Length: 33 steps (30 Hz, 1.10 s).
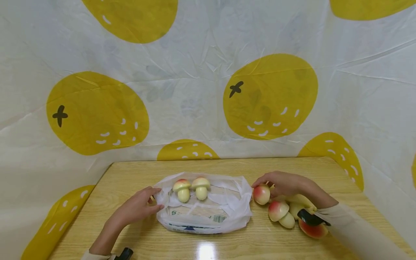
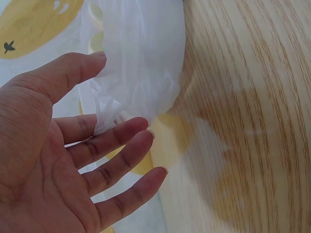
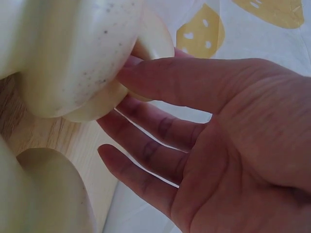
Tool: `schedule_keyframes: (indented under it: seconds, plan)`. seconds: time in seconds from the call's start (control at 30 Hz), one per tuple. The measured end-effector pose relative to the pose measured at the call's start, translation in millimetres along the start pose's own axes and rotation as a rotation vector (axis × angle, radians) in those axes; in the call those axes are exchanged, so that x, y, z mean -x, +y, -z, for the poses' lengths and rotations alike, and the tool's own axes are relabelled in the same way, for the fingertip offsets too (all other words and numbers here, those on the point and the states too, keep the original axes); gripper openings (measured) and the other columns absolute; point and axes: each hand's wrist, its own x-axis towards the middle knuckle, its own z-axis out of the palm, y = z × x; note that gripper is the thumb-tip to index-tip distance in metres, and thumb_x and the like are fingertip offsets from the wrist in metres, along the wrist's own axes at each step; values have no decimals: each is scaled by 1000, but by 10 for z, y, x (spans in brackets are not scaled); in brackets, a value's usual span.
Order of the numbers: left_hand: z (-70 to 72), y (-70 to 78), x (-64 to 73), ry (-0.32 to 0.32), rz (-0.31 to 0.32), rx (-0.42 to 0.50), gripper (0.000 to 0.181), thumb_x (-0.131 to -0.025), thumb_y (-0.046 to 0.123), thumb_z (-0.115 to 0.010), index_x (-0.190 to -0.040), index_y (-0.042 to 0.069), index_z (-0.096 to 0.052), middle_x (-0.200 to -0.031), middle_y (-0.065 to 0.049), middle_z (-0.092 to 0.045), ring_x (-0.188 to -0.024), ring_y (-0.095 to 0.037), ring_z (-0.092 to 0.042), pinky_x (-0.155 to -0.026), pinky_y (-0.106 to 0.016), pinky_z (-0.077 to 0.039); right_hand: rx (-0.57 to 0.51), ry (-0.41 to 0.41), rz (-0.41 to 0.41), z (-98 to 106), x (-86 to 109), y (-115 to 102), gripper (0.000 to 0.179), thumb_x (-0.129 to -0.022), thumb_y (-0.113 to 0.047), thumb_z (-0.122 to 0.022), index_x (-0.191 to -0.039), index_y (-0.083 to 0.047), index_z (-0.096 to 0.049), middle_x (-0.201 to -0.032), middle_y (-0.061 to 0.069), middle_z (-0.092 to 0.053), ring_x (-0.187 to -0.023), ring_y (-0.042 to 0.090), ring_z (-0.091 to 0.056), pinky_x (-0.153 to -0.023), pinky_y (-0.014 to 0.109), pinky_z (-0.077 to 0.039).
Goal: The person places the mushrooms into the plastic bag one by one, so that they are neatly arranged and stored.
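Note:
A white plastic bag (image 1: 242,213) with printing lies spread open on the table. Two toy mushrooms, one on the left (image 1: 183,191) and one on the right (image 1: 201,189), are in it. At the bag's left edge is my left hand (image 1: 138,207), touching the thin film with fingers fairly straight; its index fingertip is hidden behind the film in the left wrist view. My right hand (image 1: 286,184) grips a red-topped toy mushroom (image 1: 261,195) beside the bag's right edge. In the right wrist view, thumb and fingers curl about a pale mushroom (image 3: 155,36), partly hidden by cream shapes.
Another red-and-cream mushroom (image 1: 280,213) lies just below the right hand. Pale yellow banana-like shapes (image 1: 300,202) and a further red-topped piece (image 1: 313,230) sit under the right wrist. A fruit-printed white cloth (image 1: 195,108) hangs behind the wooden table (image 1: 136,168).

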Motion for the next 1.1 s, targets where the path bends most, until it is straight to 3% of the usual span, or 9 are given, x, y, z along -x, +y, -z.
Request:
schedule_keyframes:
  seconds: [0.33,0.6,0.8,1.1]
  plan:
    - [-4,-11,-18,4,-4,-16,64,-91,34,-78,-137,-7,-58,-107,-3,-63,-88,-15,-58,-69,-26,-49,-24,-2,-65,-10,-45,19,57,-82,9,-68,-137,-6,-63,-135,12,-63,-109,28,-64,-92,50,-53]
    - [-14,-29,-34,11,-19,-28,64,-91,34,-78,-136,-7,-59,-106,-3,-63,-87,-15,-58,-68,-26,-49,31,19,-81,-16,-60,27,57,-80,3,-71,-136,-8,-64,-131,6,-65,-98,18,-62,-84,36,-52]
    - [-17,-28,-33,9,-19,-27,63,-91,34,-78,-136,-6,-59,-106,-3,-64,-87,-15,-59,-68,-26,-49,66,89,-44,6,-48,24,51,-81,0,-69,-131,-8,-65,-117,2,-67,-88,15,-59,-77,29,-50]
    - [-14,-12,-13,5,-12,-6,65,-91,35,-77,-137,-6,-58,-107,-3,-63,-88,-15,-58,-69,-26,-49,-70,209,-60,18,-25,39,51,-87,-14,-77,-136,-9,-61,-118,7,-69,-96,23,-69,-81,31,-55]
